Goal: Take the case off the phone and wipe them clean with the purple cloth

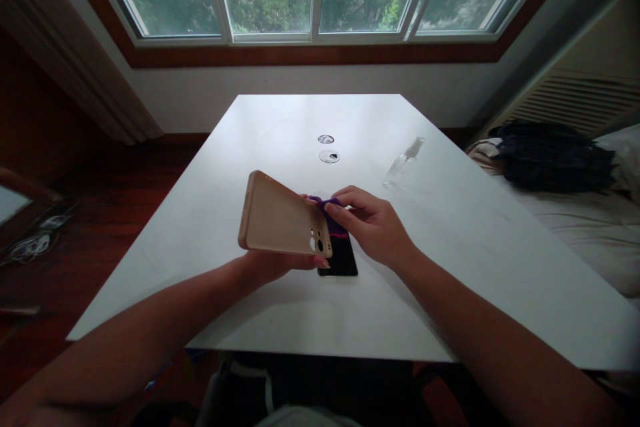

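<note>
White table (pixel 240 327) beneath, phone case (pixel 280 217) sits in left hand (pixel 275 267).

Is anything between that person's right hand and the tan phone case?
Yes: the purple cloth, held in the right hand, sits between it and the camera-hole end of the tan phone case. Whether the cloth touches the case is hard to tell. Nothing else visible stands between them.
</note>
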Demonstrator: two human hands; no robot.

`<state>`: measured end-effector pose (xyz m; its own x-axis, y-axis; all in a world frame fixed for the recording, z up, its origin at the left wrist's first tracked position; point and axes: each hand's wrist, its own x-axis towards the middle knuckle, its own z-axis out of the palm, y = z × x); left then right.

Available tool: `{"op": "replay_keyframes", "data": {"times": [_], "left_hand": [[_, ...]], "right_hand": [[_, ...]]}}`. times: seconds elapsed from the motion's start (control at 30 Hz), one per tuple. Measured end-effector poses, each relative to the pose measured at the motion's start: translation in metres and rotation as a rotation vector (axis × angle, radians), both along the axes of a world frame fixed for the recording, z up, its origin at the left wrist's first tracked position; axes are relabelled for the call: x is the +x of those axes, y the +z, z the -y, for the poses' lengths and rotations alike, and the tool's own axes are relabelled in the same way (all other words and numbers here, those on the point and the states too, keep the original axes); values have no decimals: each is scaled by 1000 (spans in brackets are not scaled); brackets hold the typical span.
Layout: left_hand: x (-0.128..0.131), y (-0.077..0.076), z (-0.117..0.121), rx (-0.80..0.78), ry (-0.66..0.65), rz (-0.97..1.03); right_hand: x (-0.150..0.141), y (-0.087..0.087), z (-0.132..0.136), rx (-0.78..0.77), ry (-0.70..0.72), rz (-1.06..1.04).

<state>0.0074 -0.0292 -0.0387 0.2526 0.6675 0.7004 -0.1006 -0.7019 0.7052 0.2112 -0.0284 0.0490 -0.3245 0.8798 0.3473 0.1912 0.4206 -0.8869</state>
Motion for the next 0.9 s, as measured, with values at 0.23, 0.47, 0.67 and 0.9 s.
{"op": "replay_keyframes", "data": {"times": [0.23, 0.47, 0.67, 0.9], "left_hand": [[1, 2, 0, -17, -16, 5], [13, -8, -3, 1, -46, 59], [11, -10, -3, 6, -4, 22], [-6, -4, 7, -99, 15, -87]], "right_hand": [[1, -2, -3, -145, 60, -51], [0, -9, -7, -326, 88, -105], [6, -8, -9, -272, 177, -1], [4, -6, -4, 60, 85, 333]]}}
